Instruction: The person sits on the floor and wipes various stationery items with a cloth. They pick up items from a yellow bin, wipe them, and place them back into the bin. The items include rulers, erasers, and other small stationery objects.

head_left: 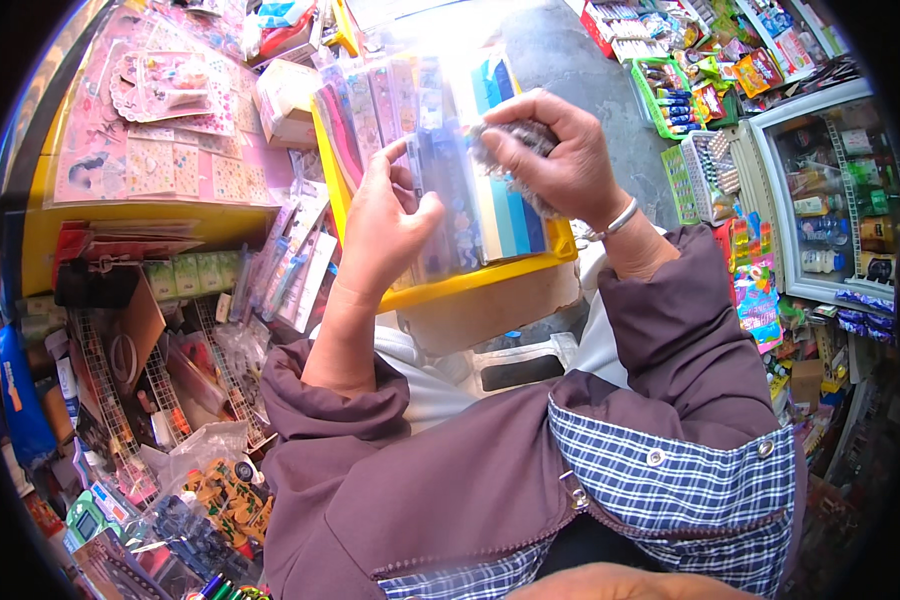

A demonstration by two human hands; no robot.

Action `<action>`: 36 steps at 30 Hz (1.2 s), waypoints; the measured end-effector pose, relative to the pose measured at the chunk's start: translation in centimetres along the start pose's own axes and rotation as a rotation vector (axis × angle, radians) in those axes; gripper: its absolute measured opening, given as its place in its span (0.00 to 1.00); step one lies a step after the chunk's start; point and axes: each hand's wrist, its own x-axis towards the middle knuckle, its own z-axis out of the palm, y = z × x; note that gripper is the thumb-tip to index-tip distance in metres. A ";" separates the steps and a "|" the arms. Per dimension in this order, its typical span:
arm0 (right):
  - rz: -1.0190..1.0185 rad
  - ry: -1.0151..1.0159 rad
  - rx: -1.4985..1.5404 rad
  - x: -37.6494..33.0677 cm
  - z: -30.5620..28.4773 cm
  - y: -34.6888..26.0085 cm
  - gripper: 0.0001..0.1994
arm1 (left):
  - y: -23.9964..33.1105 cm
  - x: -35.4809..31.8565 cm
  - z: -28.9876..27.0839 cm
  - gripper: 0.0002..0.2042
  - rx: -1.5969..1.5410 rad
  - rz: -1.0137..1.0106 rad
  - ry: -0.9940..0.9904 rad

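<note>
Yellow plastic tray of upright flat packets sits just beyond both hands, and from it the left hand has its grip pinched, thumb against fingers, on a clear plastic packet of small coloured stickers. Just right of that grip, the right hand has its fingers curled tight around a grey fuzzy cloth pressed against the packet's upper edge. Pink sticker sheets lie well to the left of the left hand, and a glass-fronted drinks fridge stands well to the right of the right hand.
</note>
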 end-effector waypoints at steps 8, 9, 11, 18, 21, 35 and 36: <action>-0.275 -0.034 -0.337 -0.2 2.6 0.0 0.07 | 1.6 -0.8 1.0 0.19 -0.420 0.065 -0.144; -0.267 -0.015 -0.341 0.0 2.5 0.2 0.07 | 1.8 -0.9 1.1 0.19 -0.460 0.011 -0.178; -0.261 0.045 -0.347 0.5 2.3 0.5 0.07 | 2.1 -1.2 1.2 0.19 -0.467 -0.055 -0.221; -0.257 -0.073 -0.311 0.5 1.8 0.2 0.06 | 1.8 -0.9 1.7 0.20 -0.473 0.008 -0.112; -0.187 -0.240 -0.319 0.3 1.3 -0.6 0.07 | 1.5 -0.6 1.7 0.18 -0.486 0.076 -0.043; 0.025 -0.020 0.040 0.3 0.4 0.0 0.10 | 0.1 -0.6 1.7 0.16 -0.130 0.246 0.100; -0.029 -0.023 -0.038 0.3 0.4 0.0 0.10 | 0.1 -0.6 1.7 0.17 -0.104 0.256 0.104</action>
